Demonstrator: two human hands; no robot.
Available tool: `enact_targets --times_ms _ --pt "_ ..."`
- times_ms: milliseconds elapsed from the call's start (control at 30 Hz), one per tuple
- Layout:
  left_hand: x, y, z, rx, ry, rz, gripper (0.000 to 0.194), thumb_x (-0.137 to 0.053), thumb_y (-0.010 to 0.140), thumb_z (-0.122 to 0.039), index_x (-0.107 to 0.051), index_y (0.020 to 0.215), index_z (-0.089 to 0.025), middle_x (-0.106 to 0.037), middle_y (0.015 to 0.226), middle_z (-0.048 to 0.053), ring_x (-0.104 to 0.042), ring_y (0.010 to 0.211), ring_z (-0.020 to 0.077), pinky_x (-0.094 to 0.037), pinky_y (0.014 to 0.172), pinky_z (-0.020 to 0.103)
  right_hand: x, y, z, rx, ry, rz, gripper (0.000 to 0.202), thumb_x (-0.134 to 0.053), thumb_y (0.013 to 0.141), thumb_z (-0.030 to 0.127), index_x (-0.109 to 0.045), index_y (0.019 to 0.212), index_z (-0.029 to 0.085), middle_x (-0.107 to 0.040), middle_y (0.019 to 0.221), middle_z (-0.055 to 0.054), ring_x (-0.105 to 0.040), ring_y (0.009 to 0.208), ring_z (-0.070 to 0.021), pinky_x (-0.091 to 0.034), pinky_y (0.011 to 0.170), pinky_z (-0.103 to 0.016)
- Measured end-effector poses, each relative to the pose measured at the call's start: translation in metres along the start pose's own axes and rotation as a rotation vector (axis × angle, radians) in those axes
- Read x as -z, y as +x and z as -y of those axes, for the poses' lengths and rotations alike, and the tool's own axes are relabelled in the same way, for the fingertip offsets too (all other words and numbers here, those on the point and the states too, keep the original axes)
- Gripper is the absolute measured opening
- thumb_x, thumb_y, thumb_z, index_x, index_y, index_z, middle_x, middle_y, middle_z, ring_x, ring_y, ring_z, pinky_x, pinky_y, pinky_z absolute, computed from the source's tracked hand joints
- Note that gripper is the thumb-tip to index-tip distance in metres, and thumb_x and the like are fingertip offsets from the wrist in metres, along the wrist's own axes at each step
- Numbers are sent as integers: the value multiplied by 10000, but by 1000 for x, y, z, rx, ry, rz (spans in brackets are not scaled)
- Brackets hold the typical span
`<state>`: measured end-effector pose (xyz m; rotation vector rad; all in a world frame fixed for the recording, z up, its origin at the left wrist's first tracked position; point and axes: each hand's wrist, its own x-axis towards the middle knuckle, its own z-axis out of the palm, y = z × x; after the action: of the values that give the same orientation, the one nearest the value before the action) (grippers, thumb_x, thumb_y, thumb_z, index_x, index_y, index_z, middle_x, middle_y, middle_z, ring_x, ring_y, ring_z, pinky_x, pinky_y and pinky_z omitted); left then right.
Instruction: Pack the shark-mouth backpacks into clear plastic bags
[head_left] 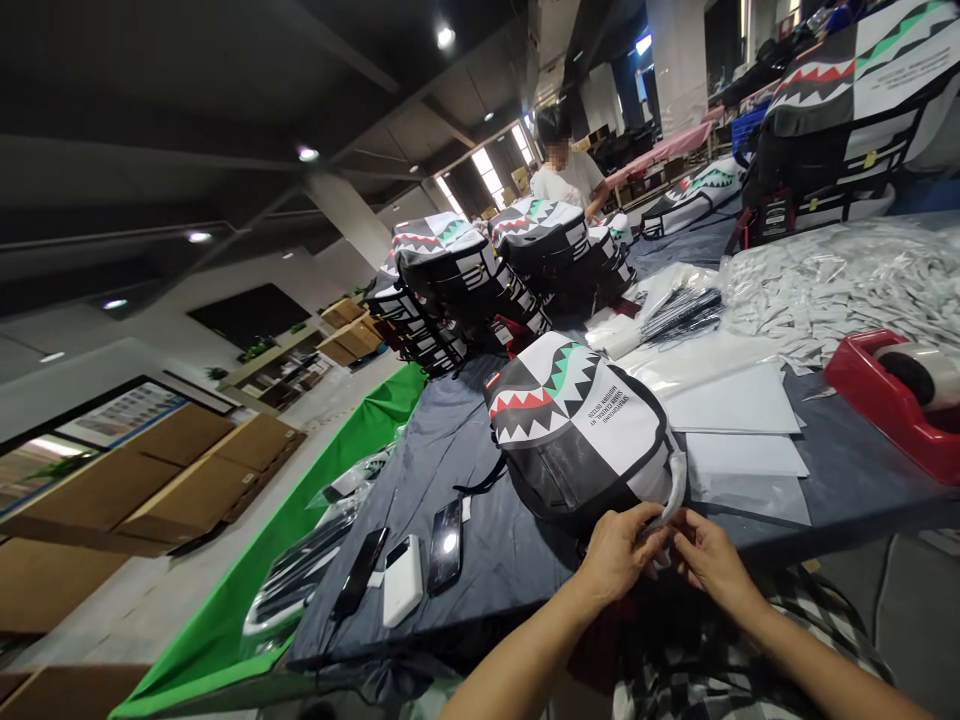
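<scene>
A small black, grey and white backpack with a red and green shark-teeth pattern lies on the dark table cover, its top toward me. A pale strip, apparently wrapping, covers its handle loop. My left hand is closed in a pinch on the lower end of this loop. Close beside it, my right hand pinches the same pale handle from the other side, fingertips almost touching the left ones. The exact spot between the fingers is partly hidden.
Stacked backpacks stand behind, others at right. White sheets, a plastic bag of pale strips and a red tape dispenser lie right. Phones and a white power bank-like block lie left. A person stands beyond.
</scene>
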<state>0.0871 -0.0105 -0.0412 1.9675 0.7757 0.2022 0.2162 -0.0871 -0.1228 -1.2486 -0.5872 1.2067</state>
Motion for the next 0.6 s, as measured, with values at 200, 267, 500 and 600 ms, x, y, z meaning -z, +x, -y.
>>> enact_targets --times_ms 200,267,500,600 --pt "-2 -3 -5 8 30 -19 342 -538 925 -397 -703 1161 -214 -681 672 -19 -619 535 130 -497 608 214 -2 -3 -2 -50 34 -28 586 -758 590 651 -502 895 222 -490 494 97 -381 321 -72 -195 316 -158" --pt "-3 -3 -5 19 57 -28 337 -538 928 -387 -700 1167 -211 -683 667 -14 -627 543 136 -493 607 213 3 -14 0 -86 127 -1 568 -780 629 650 -526 878 206 -421 484 117 -290 345 -26 -169 341 -132" --pt "3 -3 -4 -6 212 -86 529 -615 942 -366 -487 1428 -198 -657 628 -55 -602 561 126 -426 559 182 3 -21 8 -321 929 373 303 -864 703 219 -565 708 168 -337 456 142 -107 348 15 -168 291 -61" --pt "6 -3 2 -80 304 -69 461 -617 968 -381 -530 1378 -191 -732 725 -27 -633 603 118 -446 575 173 5 -14 5 -331 1162 400 388 -720 818 107 -441 555 170 -357 433 122 -142 310 20 -178 277 -24"
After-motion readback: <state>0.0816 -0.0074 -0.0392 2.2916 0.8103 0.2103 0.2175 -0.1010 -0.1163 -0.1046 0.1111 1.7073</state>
